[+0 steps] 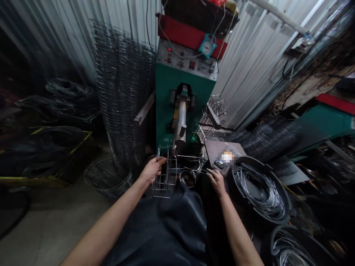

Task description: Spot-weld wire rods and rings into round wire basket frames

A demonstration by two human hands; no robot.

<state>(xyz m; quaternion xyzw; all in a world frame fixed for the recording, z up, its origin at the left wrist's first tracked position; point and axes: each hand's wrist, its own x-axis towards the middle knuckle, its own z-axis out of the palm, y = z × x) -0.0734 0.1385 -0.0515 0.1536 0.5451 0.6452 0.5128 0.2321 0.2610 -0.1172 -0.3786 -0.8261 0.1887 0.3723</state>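
Observation:
My left hand (pixel 152 170) grips the upright edge of a rectangular steel wire frame (pixel 165 171), which stands just below the electrode of a green spot welding machine (pixel 183 88). My right hand (pixel 216 181) pinches the end of a thin steel wire (pixel 195 170) that runs left towards the frame. A small metal bowl (pixel 188 178) sits between my hands. Close to my right fingers lies a small black keypad device (pixel 220 165) on a flat metal plate (pixel 222 151).
Black round tubs of coiled wire (pixel 259 190) stand to my right, with another (pixel 294 247) nearer. A tall roll of wire mesh (pixel 123 88) and a round mesh basket (pixel 108 177) stand left. Finished wire racks (pixel 215 111) sit behind the welder.

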